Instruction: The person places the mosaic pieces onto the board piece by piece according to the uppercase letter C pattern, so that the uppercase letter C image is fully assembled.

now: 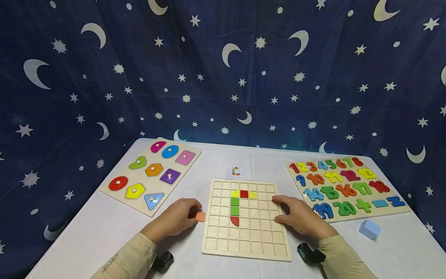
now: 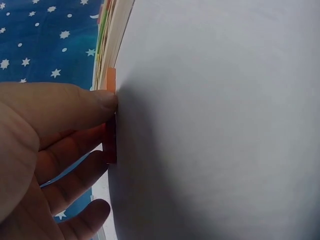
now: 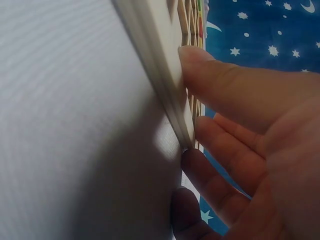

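My left hand (image 1: 177,219) is at the left side of the wooden grid board (image 1: 256,248), pinching a flat orange tile (image 1: 200,216) close to the tabletop. In the left wrist view the thumb lies across the orange tile (image 2: 111,77), and the part below it looks dark red in shadow. My right hand (image 1: 301,215) rests thumb and forefinger on the board's right edge, fingers loosely spread. Set in the grid are two yellow rounded pieces with a red square (image 1: 244,194) between them, two green squares (image 1: 235,206) stacked below, and a red rounded piece (image 1: 235,221).
Behind the board lies a small pattern card (image 1: 235,171). A shape puzzle (image 1: 153,180) stands at the left, a number puzzle (image 1: 343,186) at the right, close to my right hand. A light blue block (image 1: 369,229) sits before the number puzzle. A starry cloth (image 1: 209,69) hangs behind.
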The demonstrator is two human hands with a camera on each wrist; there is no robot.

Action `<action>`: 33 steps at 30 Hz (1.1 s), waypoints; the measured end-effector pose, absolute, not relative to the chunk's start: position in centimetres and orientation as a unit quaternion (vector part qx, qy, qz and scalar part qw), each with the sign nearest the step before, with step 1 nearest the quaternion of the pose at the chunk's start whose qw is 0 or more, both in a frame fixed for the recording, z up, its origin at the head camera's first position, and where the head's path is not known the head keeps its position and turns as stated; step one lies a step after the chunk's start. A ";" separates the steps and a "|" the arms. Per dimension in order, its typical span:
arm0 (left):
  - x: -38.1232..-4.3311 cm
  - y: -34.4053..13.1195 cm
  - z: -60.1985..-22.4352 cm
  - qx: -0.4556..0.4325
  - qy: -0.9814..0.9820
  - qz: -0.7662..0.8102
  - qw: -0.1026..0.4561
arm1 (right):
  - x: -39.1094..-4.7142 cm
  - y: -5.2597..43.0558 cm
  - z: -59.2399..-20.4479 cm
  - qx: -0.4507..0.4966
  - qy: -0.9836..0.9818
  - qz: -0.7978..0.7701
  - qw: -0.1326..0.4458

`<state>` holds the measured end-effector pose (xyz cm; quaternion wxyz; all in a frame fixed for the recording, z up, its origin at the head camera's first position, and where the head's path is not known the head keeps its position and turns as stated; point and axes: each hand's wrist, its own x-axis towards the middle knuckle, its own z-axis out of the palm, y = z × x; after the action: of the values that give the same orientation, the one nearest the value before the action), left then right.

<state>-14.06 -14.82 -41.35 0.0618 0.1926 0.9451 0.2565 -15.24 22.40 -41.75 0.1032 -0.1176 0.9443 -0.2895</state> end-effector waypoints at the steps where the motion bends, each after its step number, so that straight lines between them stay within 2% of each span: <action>1: -14.1 -14.8 -41.3 0.192 0.946 0.255 0.062 | -15.3 22.4 -41.7 -0.117 0.945 -0.288 0.103; 33: -14.7 -14.3 -40.2 0.192 0.949 0.243 0.055 | -15.2 22.2 -41.5 -0.115 0.945 -0.287 0.106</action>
<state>-14.71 -14.28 -40.24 0.0546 0.1918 0.9492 0.2433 -15.18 22.22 -41.52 0.1056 -0.1147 0.9450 -0.2875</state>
